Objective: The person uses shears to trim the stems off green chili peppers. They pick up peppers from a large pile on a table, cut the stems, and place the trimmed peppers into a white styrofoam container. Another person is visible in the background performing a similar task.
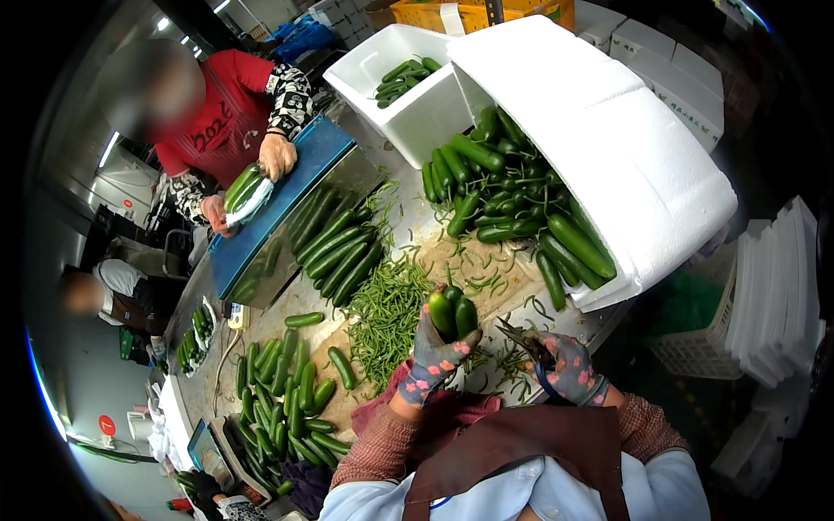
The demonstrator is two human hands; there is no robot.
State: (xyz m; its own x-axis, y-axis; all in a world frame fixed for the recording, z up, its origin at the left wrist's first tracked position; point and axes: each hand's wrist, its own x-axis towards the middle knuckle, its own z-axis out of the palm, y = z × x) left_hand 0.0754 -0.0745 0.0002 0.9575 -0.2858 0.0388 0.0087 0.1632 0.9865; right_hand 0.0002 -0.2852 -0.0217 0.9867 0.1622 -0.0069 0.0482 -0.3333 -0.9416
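Note:
My left hand [438, 358], in a grey floral glove, holds several small cucumbers [453, 312] upright over the table. In my right hand [565, 368], gloved alike, is a pair of scissors [521, 335], its blades parted and pointing at the cucumbers without touching them. A heap of cut green stems [391, 312] lies just left of my left hand, with more stems scattered under both hands. Beyond the hands, cucumbers with stems [515, 195] spill from a tipped white foam box [606, 156]. Trimmed cucumbers [287, 391] are piled on the near left of the table.
Longer cucumbers [342, 254] lie against a metal stand with a blue top [287, 195]. Behind it a co-worker in a red shirt [228, 84] holds wrapped cucumbers [247, 192]. Another foam box [417, 124] stands at the back. A dark red cloth [469, 404] lies at the near edge.

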